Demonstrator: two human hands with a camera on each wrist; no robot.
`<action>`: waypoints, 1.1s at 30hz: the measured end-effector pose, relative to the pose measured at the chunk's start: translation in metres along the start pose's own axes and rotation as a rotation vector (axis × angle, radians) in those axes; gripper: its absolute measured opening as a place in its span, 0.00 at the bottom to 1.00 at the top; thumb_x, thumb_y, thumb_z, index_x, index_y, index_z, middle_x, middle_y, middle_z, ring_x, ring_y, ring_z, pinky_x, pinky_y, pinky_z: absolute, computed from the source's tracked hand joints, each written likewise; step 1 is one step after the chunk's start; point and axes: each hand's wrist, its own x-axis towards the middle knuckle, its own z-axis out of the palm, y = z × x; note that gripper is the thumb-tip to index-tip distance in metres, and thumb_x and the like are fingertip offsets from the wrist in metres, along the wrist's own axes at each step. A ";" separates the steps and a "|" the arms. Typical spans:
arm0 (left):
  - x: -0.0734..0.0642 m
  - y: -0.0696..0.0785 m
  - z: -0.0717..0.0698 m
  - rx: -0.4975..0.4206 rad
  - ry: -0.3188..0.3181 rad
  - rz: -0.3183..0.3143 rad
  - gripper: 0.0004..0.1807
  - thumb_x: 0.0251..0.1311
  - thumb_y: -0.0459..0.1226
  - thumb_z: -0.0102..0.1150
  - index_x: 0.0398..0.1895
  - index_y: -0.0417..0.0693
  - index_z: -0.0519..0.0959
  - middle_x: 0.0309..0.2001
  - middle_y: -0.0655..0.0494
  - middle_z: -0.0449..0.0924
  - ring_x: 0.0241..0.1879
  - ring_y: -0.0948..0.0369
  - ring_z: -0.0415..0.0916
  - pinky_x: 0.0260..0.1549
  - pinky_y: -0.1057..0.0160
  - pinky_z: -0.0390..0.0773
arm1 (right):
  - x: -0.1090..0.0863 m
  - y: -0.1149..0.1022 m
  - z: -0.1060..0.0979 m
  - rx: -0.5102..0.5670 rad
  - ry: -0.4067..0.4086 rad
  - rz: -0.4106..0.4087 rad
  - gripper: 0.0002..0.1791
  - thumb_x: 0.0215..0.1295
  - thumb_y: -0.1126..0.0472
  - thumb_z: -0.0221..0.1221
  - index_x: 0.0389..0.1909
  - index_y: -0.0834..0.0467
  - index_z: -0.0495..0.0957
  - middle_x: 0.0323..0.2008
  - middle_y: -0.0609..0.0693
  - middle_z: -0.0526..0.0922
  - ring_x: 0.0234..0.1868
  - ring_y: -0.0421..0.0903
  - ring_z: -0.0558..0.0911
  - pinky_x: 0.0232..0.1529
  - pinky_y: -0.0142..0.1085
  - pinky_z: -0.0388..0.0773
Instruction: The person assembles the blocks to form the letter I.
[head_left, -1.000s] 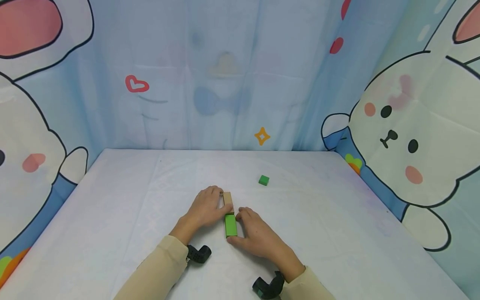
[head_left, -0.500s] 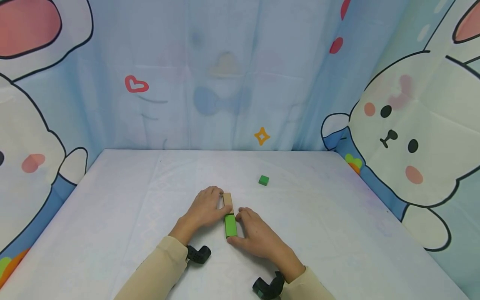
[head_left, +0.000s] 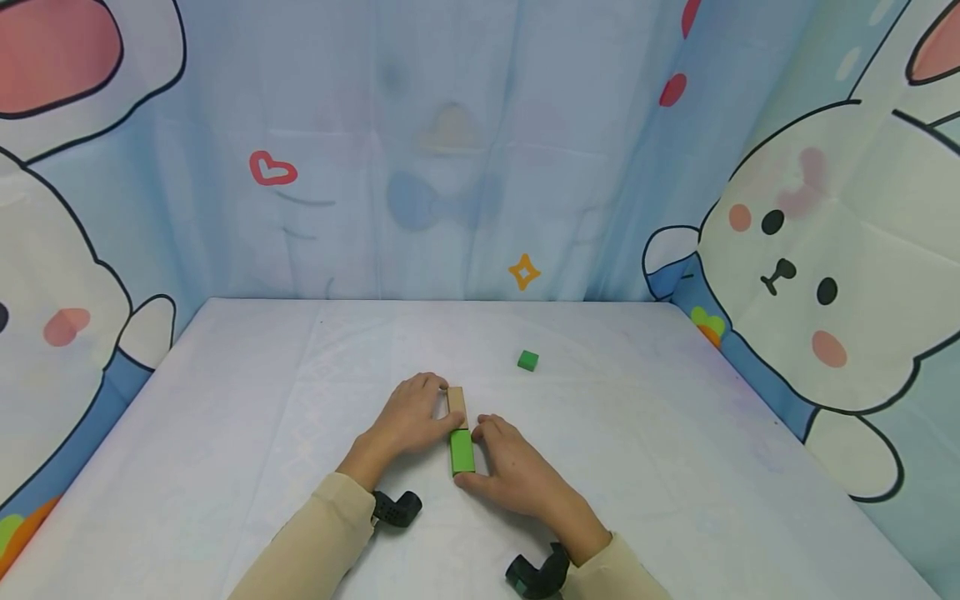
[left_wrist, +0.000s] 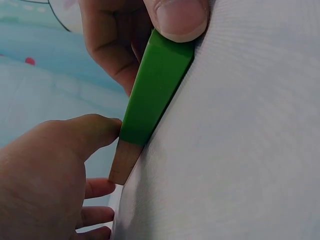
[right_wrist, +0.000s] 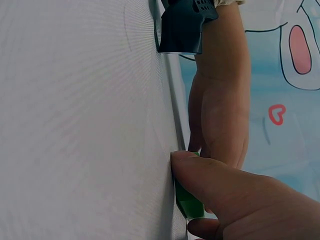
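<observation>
A green rectangular block (head_left: pixel 462 452) and a plain wooden block (head_left: pixel 457 401) lie end to end on the white table, the wooden one farther off. My left hand (head_left: pixel 411 414) holds the wooden block, its thumb near the joint and a fingertip at the far end. With thumb at the near end and fingertips along the right side, my right hand (head_left: pixel 516 465) grips the green block. In the left wrist view the green block (left_wrist: pixel 157 87) meets the wooden block (left_wrist: pixel 125 162) closely. Much of the green block (right_wrist: pixel 190 202) hides behind my right thumb in the right wrist view.
A small green block (head_left: pixel 528 361) lies alone farther back, right of the hands. Black wrist cameras (head_left: pixel 399 508) hang at both cuffs, close over the white tabletop (head_left: pixel 300 367). A blue cartoon-print curtain (head_left: pixel 337 225) stands behind the table.
The wooden block has shifted very slightly toward me. Both hands keep nearly the same pose, and the small green block has not moved.
</observation>
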 end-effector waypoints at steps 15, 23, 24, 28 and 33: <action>-0.001 0.000 -0.001 -0.010 -0.002 0.006 0.31 0.69 0.53 0.60 0.65 0.41 0.73 0.69 0.42 0.71 0.70 0.44 0.68 0.72 0.44 0.67 | 0.000 0.002 0.001 -0.006 -0.004 -0.010 0.33 0.63 0.46 0.71 0.59 0.63 0.74 0.70 0.64 0.72 0.73 0.60 0.71 0.72 0.55 0.70; -0.001 0.000 -0.001 -0.006 -0.013 0.001 0.31 0.69 0.54 0.59 0.66 0.42 0.73 0.69 0.43 0.71 0.71 0.44 0.67 0.73 0.45 0.66 | 0.001 0.003 0.001 0.003 0.002 -0.011 0.33 0.62 0.46 0.71 0.58 0.63 0.74 0.70 0.65 0.71 0.73 0.61 0.71 0.72 0.55 0.70; -0.001 0.000 -0.001 -0.005 -0.013 0.001 0.31 0.69 0.54 0.59 0.66 0.42 0.73 0.69 0.43 0.72 0.71 0.45 0.67 0.72 0.45 0.66 | 0.001 0.003 0.001 0.004 0.002 -0.012 0.33 0.62 0.46 0.72 0.58 0.63 0.74 0.70 0.65 0.72 0.73 0.61 0.71 0.72 0.55 0.70; -0.002 0.000 -0.001 -0.001 -0.015 0.001 0.31 0.70 0.54 0.58 0.66 0.42 0.73 0.70 0.43 0.71 0.72 0.44 0.67 0.73 0.45 0.66 | 0.001 0.003 0.002 0.005 0.003 -0.015 0.32 0.62 0.47 0.72 0.58 0.64 0.74 0.70 0.65 0.72 0.73 0.61 0.71 0.72 0.55 0.70; -0.002 0.000 -0.002 -0.002 -0.015 0.001 0.31 0.69 0.53 0.59 0.66 0.42 0.73 0.70 0.42 0.71 0.72 0.44 0.67 0.73 0.45 0.66 | 0.001 0.003 0.001 -0.001 0.004 -0.013 0.32 0.62 0.47 0.72 0.58 0.63 0.74 0.70 0.65 0.72 0.73 0.60 0.71 0.72 0.55 0.71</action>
